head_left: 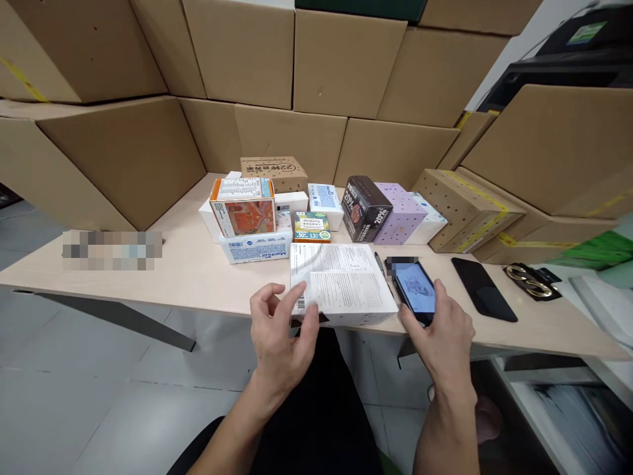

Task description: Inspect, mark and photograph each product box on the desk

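Observation:
A flat white box (pixel 343 284) covered in printed text lies at the near edge of the table (pixel 198 277). My left hand (pixel 281 340) touches its near left corner beside the barcode, thumb and forefinger on the box and the other fingers curled. My right hand (pixel 440 336) grips the lower end of a phone (pixel 416 289) with a lit screen, just right of the white box. A pen (pixel 380 264) lies between the box and the phone.
Several small product boxes stand behind: an orange picture box (pixel 243 206), a black box (pixel 366 208), a purple dotted box (pixel 401 212). A second dark phone (pixel 483 289) and gold-ringed item (pixel 531 282) lie to the right. Large cardboard cartons (pixel 297 66) wall the back.

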Action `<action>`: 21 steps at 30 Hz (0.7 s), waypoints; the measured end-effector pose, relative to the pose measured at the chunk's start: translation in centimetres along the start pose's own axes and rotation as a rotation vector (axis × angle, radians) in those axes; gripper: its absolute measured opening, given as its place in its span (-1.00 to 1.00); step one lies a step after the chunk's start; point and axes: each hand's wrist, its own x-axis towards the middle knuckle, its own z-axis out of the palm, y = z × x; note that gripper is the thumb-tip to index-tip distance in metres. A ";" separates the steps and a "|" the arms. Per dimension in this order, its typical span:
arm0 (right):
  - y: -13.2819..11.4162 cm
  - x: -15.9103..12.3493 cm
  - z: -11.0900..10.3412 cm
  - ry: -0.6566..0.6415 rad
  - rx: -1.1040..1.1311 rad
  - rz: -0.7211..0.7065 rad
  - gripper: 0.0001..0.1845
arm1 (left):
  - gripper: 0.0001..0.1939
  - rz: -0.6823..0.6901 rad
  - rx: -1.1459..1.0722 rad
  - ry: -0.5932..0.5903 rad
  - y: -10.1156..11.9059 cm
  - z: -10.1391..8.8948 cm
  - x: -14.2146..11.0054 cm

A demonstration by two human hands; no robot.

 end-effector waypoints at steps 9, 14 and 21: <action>0.3 -0.5 -0.9 -0.012 0.096 -0.095 -0.34 | -0.37 -0.066 -0.162 -0.411 -3.4 -1.1 -0.3; -3.6 -1.9 -2.9 -0.256 0.405 -0.214 -0.17 | -0.21 0.187 -0.104 -0.465 -5.6 -1.3 -1.5; -6.1 -2.9 -3.3 -0.253 0.450 -0.303 -0.13 | -0.31 0.333 0.033 -0.475 -6.3 -2.3 -0.7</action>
